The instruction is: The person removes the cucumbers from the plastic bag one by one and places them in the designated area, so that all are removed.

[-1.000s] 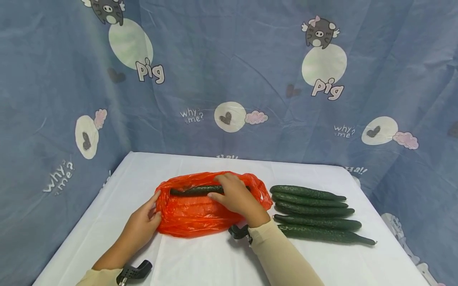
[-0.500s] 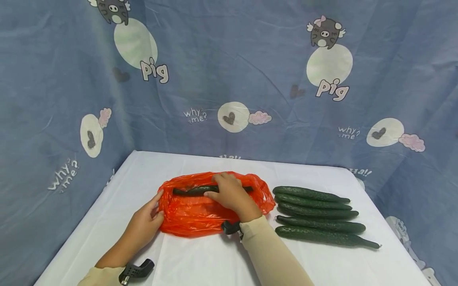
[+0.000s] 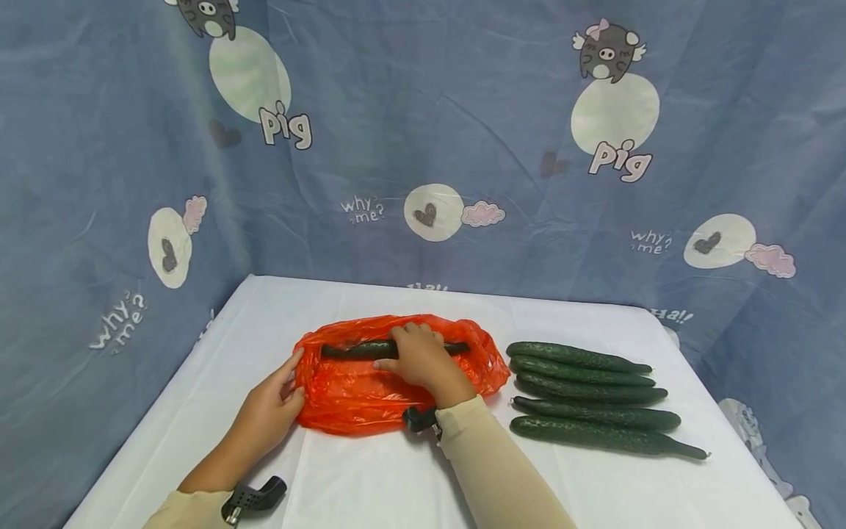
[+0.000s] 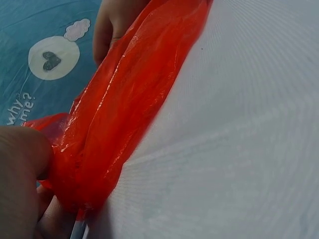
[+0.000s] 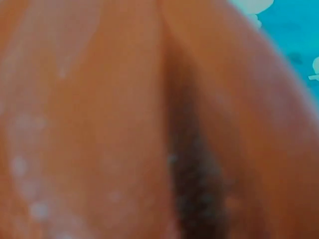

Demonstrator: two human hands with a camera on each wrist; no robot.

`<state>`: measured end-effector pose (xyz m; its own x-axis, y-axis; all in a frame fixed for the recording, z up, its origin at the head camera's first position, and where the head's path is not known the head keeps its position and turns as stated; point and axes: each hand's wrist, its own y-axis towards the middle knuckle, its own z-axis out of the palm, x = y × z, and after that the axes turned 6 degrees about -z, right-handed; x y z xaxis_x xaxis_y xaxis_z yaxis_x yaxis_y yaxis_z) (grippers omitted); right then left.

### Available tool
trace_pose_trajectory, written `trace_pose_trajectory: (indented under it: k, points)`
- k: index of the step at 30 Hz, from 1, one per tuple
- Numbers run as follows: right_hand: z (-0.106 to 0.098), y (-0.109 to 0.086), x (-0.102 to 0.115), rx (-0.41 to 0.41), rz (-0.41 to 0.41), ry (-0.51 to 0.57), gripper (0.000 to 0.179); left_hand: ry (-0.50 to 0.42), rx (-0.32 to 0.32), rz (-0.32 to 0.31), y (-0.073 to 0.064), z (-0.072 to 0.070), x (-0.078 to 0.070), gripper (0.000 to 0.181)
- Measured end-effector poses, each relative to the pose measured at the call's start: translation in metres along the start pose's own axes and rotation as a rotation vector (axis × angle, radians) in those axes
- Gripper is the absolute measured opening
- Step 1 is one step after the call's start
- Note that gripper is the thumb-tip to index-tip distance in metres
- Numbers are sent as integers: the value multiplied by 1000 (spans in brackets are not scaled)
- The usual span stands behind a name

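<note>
A red plastic bag (image 3: pixel 357 404) lies spread with its mouth up near the middle of the table. Inside it, along the far side, is a dark green cucumber (image 3: pixel 353 351). My right hand (image 3: pixel 426 364) reaches into the bag and grips this cucumber from above, hiding its middle. In the right wrist view the fingers (image 5: pixel 109 124) fill most of the picture, blurred, with a dark strip of cucumber (image 5: pixel 197 204) between them. At the bag's left end my left hand (image 3: pixel 267 404) holds the edge, the plastic (image 4: pixel 114 109) between thumb and fingers in the left wrist view.
Several cucumbers (image 3: pixel 595 393) lie roughly side by side on the white tablecloth (image 3: pixel 370 485), just right of the bag. A blue curtain (image 3: pixel 344 88) with pig prints hangs behind and around the table. Each wrist wears a black camera mount (image 3: pixel 258 496).
The right hand has shifted slightly left along the cucumber in the bag, its forearm with it. The left hand keeps its place at the bag's edge. The head view has turned a little.
</note>
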<state>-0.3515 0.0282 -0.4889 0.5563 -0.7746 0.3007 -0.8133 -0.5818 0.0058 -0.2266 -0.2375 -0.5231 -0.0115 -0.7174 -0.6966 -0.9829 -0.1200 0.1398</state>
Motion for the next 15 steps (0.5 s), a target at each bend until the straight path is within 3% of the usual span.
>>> trace_pose_trajectory:
  k: [15]
  points:
    - [26, 3, -9, -50, -30, -38, 67, -5, -3, 3, 0, 1, 2, 72]
